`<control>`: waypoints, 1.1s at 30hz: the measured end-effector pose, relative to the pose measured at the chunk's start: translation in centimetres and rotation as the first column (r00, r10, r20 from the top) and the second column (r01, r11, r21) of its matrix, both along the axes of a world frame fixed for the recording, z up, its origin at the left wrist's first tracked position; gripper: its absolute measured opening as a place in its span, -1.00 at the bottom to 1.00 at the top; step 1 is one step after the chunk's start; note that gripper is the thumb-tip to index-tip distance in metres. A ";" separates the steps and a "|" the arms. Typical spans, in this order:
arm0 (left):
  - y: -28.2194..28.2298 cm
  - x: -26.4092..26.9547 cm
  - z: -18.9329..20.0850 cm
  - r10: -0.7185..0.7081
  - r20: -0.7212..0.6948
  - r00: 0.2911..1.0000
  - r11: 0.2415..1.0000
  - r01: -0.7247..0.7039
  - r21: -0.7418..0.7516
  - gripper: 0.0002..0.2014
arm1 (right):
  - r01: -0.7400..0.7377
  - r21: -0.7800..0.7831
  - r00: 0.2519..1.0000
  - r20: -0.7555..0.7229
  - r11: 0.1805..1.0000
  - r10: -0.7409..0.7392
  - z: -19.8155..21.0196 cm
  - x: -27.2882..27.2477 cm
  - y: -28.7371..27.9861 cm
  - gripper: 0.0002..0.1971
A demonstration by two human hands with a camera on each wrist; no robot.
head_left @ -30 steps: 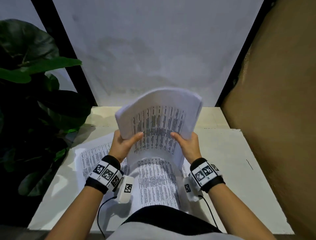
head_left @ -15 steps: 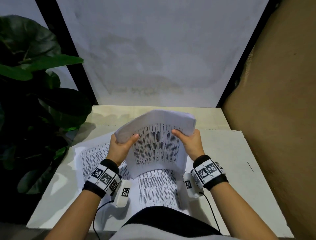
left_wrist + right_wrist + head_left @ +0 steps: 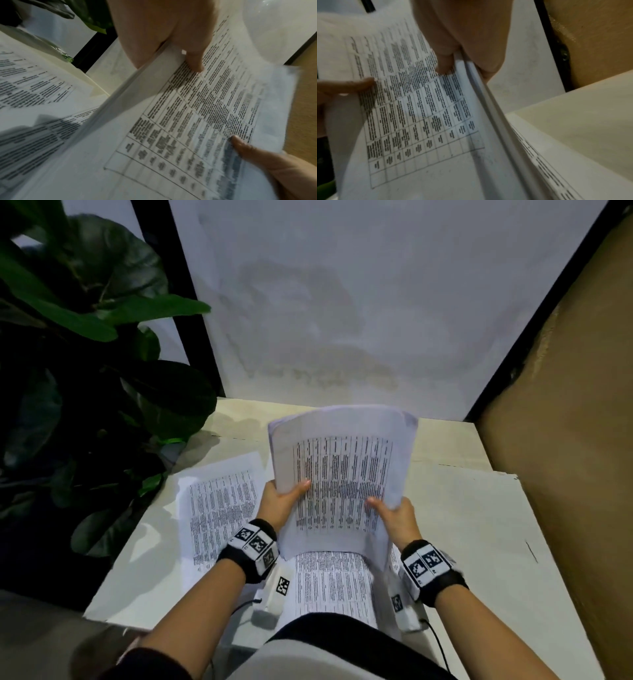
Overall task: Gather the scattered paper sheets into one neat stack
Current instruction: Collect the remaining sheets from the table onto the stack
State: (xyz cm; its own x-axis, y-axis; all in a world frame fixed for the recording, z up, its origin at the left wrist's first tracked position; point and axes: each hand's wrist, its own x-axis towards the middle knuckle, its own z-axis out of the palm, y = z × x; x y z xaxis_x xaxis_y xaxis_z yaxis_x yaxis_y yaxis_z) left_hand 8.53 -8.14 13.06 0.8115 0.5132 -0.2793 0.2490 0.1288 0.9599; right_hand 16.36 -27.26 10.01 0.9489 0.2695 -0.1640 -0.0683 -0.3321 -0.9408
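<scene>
I hold a thick bundle of printed sheets (image 3: 339, 474) upright over the white table (image 3: 462, 525), its top edge curling toward the wall. My left hand (image 3: 281, 501) grips its left edge, thumb on the printed face (image 3: 193, 60). My right hand (image 3: 394, 515) grips the right edge, thumb (image 3: 443, 65) on the same face. The bundle's edge (image 3: 488, 94) shows many layers. Under the bundle another printed sheet (image 3: 329, 587) lies flat near my body. A further sheet (image 3: 219, 508) lies on the table at left.
A large-leaved plant (image 3: 85, 371) stands off the table's left side. A white wall panel (image 3: 342, 302) rises behind the table, and a brown board (image 3: 565, 440) closes the right side. The table's right half (image 3: 479, 542) is bare.
The bundle dipped low toward the table half a second ago and now stands raised and more upright again. Both hands keep their grip on its sides.
</scene>
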 end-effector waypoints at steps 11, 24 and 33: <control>13.6 -5.7 -9.8 0.384 -0.722 0.575 0.891 -0.026 0.453 -0.03 | 0.243 0.053 0.970 0.014 0.969 -0.244 4.1 2.2 -1.6 -0.76; 9.2 -2.5 -12.3 0.331 -0.769 0.547 0.902 0.055 0.427 0.34 | 0.254 -0.033 0.964 0.088 0.967 -0.251 1.9 2.9 -1.6 -0.77; 8.5 -2.0 -12.0 0.337 -0.839 0.426 0.906 0.094 0.412 0.29 | 0.283 -0.055 0.957 0.075 0.957 -0.279 1.3 2.5 -1.2 -0.61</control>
State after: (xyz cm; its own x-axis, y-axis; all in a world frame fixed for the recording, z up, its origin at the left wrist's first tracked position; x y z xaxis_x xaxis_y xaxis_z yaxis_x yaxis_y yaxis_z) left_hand 6.58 0.34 1.02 0.1426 0.8100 -0.5688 0.9819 -0.0432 0.1846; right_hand 18.87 -28.44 11.32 0.9941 -0.0191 -0.1071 -0.1066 -0.3687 -0.9234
